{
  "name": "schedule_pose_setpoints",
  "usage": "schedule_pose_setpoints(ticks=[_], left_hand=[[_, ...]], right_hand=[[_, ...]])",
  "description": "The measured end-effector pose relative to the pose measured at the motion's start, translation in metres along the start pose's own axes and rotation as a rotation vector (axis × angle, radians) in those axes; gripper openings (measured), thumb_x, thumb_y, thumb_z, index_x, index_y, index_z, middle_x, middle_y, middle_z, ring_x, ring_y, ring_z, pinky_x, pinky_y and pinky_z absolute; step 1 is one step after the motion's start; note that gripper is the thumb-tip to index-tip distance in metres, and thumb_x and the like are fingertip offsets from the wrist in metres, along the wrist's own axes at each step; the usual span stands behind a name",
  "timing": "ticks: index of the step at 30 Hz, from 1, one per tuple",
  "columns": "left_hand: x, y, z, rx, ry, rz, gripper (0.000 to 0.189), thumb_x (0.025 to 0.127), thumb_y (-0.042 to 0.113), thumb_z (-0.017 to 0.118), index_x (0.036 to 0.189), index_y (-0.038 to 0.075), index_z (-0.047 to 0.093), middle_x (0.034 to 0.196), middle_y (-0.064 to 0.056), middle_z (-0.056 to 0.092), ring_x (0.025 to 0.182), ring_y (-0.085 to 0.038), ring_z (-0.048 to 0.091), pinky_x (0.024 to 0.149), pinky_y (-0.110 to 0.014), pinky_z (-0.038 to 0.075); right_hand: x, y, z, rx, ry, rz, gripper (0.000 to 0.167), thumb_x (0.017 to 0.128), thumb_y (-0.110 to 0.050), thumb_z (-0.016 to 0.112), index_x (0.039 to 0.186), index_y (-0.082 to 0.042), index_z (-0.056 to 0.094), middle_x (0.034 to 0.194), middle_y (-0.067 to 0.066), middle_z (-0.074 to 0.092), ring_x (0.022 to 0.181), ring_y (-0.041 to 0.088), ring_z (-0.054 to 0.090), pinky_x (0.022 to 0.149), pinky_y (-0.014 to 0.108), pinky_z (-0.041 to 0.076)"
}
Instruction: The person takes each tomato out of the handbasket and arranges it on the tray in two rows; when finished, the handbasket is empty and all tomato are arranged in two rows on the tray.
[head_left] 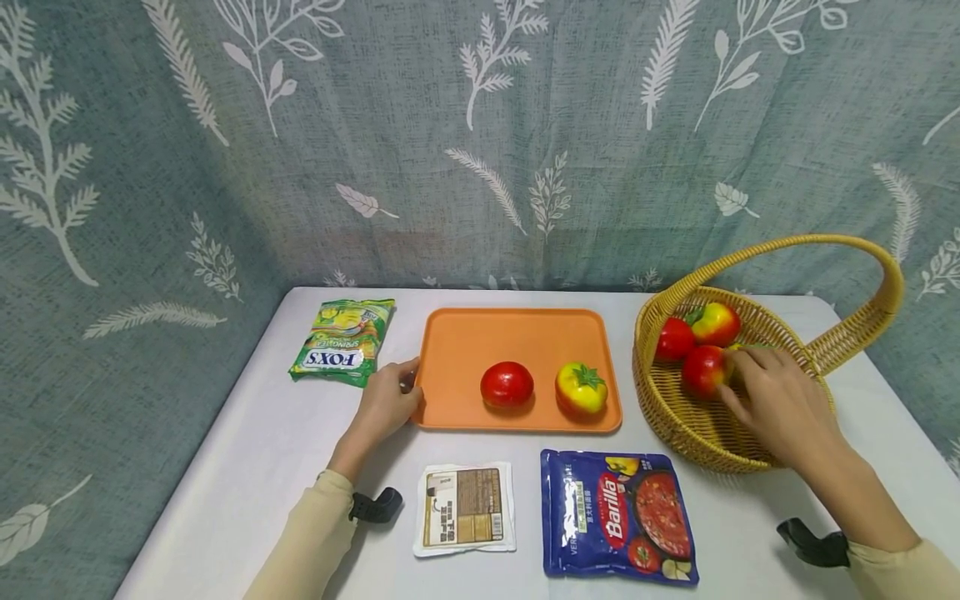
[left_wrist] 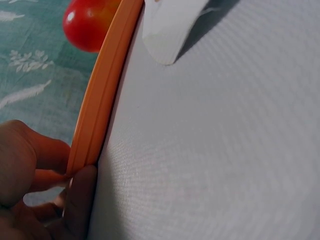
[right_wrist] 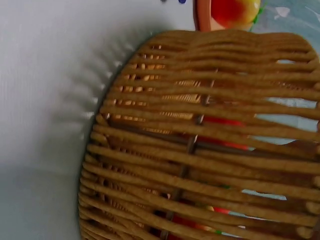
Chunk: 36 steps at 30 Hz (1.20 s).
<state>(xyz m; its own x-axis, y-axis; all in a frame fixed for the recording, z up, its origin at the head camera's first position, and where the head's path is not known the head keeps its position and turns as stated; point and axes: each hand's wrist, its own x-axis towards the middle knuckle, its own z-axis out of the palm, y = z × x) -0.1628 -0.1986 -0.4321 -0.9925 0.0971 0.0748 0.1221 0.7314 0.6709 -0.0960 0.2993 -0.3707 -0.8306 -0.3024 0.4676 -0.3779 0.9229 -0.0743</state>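
My left hand (head_left: 386, 404) pinches the left edge of an orange tray (head_left: 457, 337); in the left wrist view the thumb and fingers (left_wrist: 52, 152) lie on either side of its rim. Two tomatoes rest on the tray, one red tomato (head_left: 507, 384) and one yellow-and-red tomato (head_left: 580, 385) with a green leafy top. My right hand (head_left: 783, 404) reaches into a wicker basket (head_left: 678, 421), thumb and fingertips at the right side of a red-and-yellow tomato (head_left: 703, 372). I cannot tell whether it grips that fruit. In the right wrist view the woven wall hides the hand.
The basket's tall handle (head_left: 795, 242) arches over it, with more fruit (head_left: 716, 323) inside. A green candy bag (head_left: 345, 342) lies left of the tray. In front lie a white-edged packet (head_left: 465, 508) and a blue Barilla pouch (head_left: 617, 517). Patterned cloth (head_left: 420, 125) hangs behind the table.
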Motion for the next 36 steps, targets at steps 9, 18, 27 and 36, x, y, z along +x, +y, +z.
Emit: schedule_pose_setpoints(ticks=[9,18,27,36], left_hand=[[0.0,-0.001,0.0,-0.01,0.004,0.006,0.055,0.08,-0.001,0.061,0.135,-0.005,0.059,0.089,-0.012,0.065,0.07,-0.021,0.057,0.051,-0.029,0.044],[0.0,-0.001,0.001,-0.01,0.001,0.002,0.055,0.08,-0.001,0.061,0.135,-0.005,0.059,0.091,-0.013,0.066,0.07,-0.02,0.057,0.053,-0.029,0.044],[-0.001,-0.002,0.001,-0.005,0.014,0.007,0.056,0.08,0.0,0.061,0.135,-0.004,0.059,0.093,-0.014,0.066,0.073,-0.021,0.058,0.058,-0.03,0.045],[-0.001,-0.002,0.001,0.006,0.019,0.021,0.056,0.079,0.0,0.061,0.134,-0.005,0.059,0.093,-0.014,0.067,0.078,-0.024,0.057,0.062,-0.031,0.044]], right_hand=[[0.006,0.005,0.001,-0.027,-0.083,0.058,0.053,0.075,-0.019,0.084,0.111,0.013,0.063,0.113,0.035,0.06,0.11,0.052,0.05,0.092,0.065,0.041],[0.006,0.005,0.007,0.033,-0.11,0.048,0.062,0.072,-0.022,0.087,0.118,0.011,0.061,0.112,0.034,0.061,0.11,0.053,0.051,0.09,0.067,0.042],[0.009,0.0,0.011,0.087,-0.161,0.049,0.069,0.07,-0.023,0.09,0.127,0.001,0.061,0.115,0.03,0.058,0.088,0.046,0.061,0.068,0.06,0.052],[0.009,-0.005,0.018,0.211,-0.194,0.101,0.066,0.073,-0.024,0.088,0.128,0.003,0.062,0.117,0.026,0.05,0.086,0.04,0.059,0.069,0.058,0.053]])
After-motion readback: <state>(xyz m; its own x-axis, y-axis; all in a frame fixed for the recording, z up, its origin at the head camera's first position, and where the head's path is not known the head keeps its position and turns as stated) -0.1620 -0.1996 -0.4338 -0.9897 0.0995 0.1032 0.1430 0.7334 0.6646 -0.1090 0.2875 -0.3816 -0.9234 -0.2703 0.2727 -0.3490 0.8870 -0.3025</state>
